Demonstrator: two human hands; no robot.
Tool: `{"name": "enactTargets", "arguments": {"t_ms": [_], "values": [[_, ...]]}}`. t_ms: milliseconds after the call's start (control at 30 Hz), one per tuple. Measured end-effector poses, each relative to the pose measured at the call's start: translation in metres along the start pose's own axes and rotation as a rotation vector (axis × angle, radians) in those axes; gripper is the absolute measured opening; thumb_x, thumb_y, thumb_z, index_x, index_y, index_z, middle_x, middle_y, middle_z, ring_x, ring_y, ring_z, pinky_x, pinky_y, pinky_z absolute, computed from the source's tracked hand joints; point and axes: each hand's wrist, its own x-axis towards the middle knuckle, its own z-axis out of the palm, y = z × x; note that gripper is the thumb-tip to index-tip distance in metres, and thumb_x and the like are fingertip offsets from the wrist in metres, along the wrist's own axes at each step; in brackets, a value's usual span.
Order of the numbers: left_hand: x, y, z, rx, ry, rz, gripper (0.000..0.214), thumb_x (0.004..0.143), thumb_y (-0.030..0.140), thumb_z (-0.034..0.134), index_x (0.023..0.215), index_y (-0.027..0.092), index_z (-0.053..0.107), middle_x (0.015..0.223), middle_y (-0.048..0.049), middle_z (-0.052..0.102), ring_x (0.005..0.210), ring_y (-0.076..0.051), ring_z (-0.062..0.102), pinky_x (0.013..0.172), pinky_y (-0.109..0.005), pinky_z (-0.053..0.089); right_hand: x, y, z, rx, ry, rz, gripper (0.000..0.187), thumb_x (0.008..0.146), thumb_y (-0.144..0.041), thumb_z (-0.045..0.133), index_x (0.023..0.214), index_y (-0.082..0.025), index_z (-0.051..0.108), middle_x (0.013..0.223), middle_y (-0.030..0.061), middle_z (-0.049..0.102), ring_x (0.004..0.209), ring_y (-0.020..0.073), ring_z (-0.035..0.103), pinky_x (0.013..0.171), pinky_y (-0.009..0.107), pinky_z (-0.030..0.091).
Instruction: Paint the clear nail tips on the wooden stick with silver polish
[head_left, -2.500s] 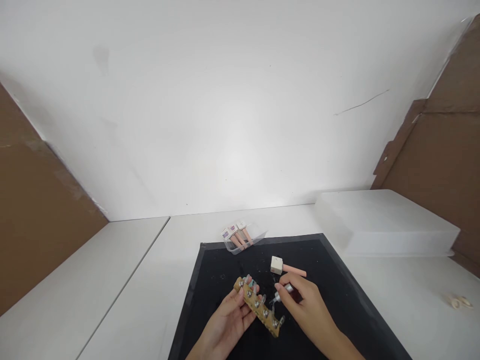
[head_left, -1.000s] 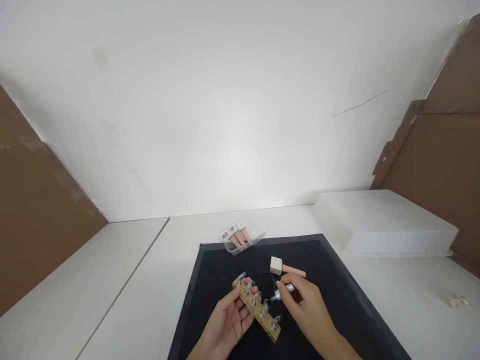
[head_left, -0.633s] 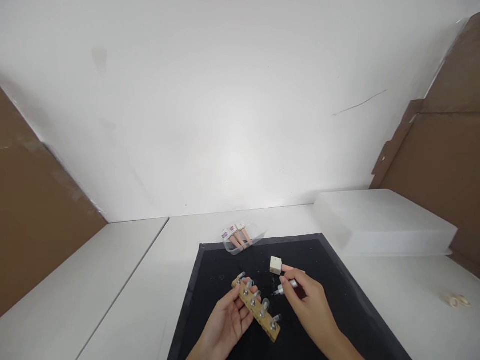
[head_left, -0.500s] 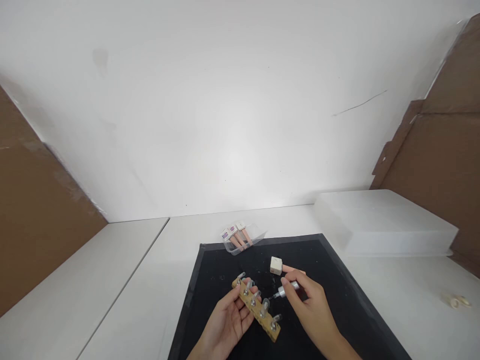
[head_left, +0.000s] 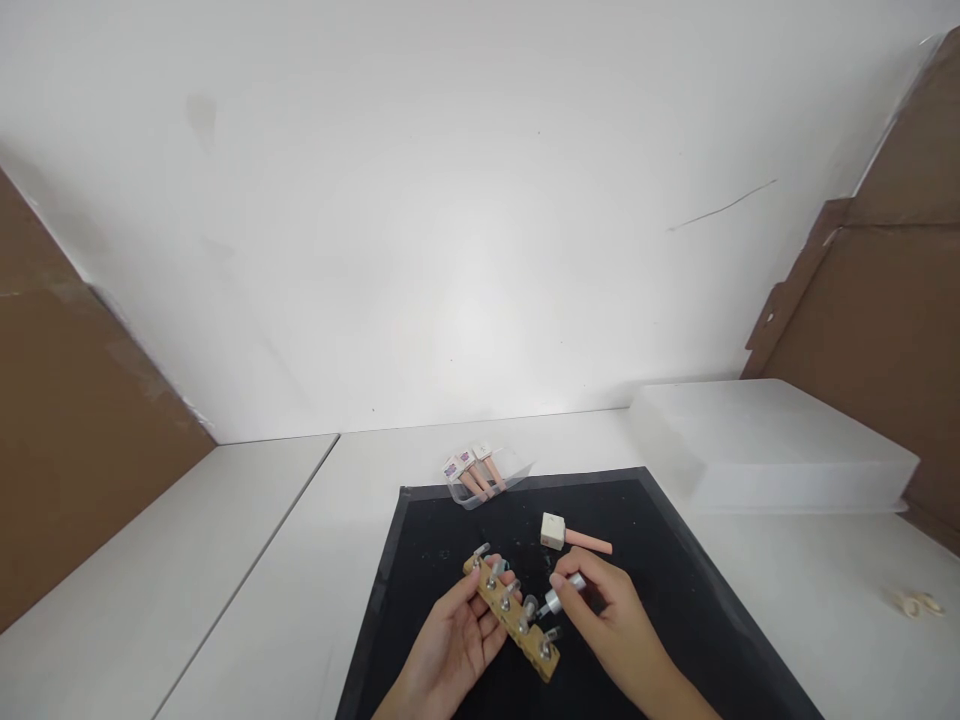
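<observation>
My left hand [head_left: 466,632] is closed around a wooden strip [head_left: 517,625], held at a slant above the black mat. Several clear nail tips stand up from the strip on round metal mounts. Between the thumb and fingers of my right hand [head_left: 611,610] is a nail polish brush [head_left: 562,594] with a silver handle, pointing down and left. Its bristle end is at the nail tip [head_left: 529,606] second from the near end; whether it touches cannot be made out. Just beyond my right hand lies a white, square nail polish bottle [head_left: 553,531] with a pink cap handle.
A clear plastic tray [head_left: 516,466] with several similar pink-handled bottles [head_left: 472,468] stands at the mat's far edge. The black mat [head_left: 442,525] covers the table's middle. At right are a translucent white box [head_left: 795,450] and small cream-coloured pieces [head_left: 919,604]. Brown boards flank both sides.
My right hand has moved left and slightly nearer to me, bringing the brush down to the side of the nail tip. The pink handle now shows fully. My left hand stays almost still.
</observation>
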Motion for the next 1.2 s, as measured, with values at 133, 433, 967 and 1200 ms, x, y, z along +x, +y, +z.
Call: {"name": "enactTargets", "arguments": {"t_ms": [133,433,967,1200], "values": [[0.0005,-0.0009,-0.0013,-0.001,0.000,-0.002,0.052,0.076,0.023,0.059,0.124,0.011,0.042,0.092,-0.0072,0.070,0.088,-0.020,0.065,0.080,-0.028,0.047,0.0003,0.0003,0.0005,-0.040,0.014,0.001,0.020,0.082,-0.026,0.048,0.066,-0.017,0.054,0.057,-0.0017,0.051,0.046,0.0122,0.045,0.043,0.020,0.037],[0.0001,0.0007,0.0006,0.001,0.002,0.020,0.056,0.077,0.023,0.057,0.128,0.013,0.037,0.092,-0.0074,0.070,0.089,-0.020,0.065,0.081,-0.028,0.047,0.0008,0.0022,0.0001,-0.130,0.047,0.008,0.021,0.084,-0.029,0.046,0.067,-0.019,0.054,0.056,-0.0013,0.052,0.045,0.0127,0.047,0.041,0.021,0.038],[-0.0022,0.0019,-0.0003,-0.006,-0.012,0.014,0.054,0.077,0.023,0.057,0.127,0.012,0.038,0.093,-0.0080,0.069,0.086,-0.020,0.066,0.083,-0.030,0.046,0.0010,0.0066,-0.0019,-0.056,0.161,0.013,0.025,0.084,-0.035,0.048,0.067,-0.017,0.057,0.067,0.0032,0.057,0.052,0.0142,0.051,0.045,0.022,0.043],[-0.0028,0.0014,-0.0004,-0.003,-0.017,0.022,0.053,0.078,0.022,0.055,0.127,0.012,0.037,0.091,-0.0076,0.070,0.087,-0.020,0.065,0.084,-0.030,0.046,0.0018,0.0058,-0.0013,-0.015,0.116,0.041,0.025,0.083,-0.035,0.050,0.066,-0.017,0.057,0.063,0.0018,0.057,0.050,0.0141,0.049,0.044,0.022,0.041]]}}
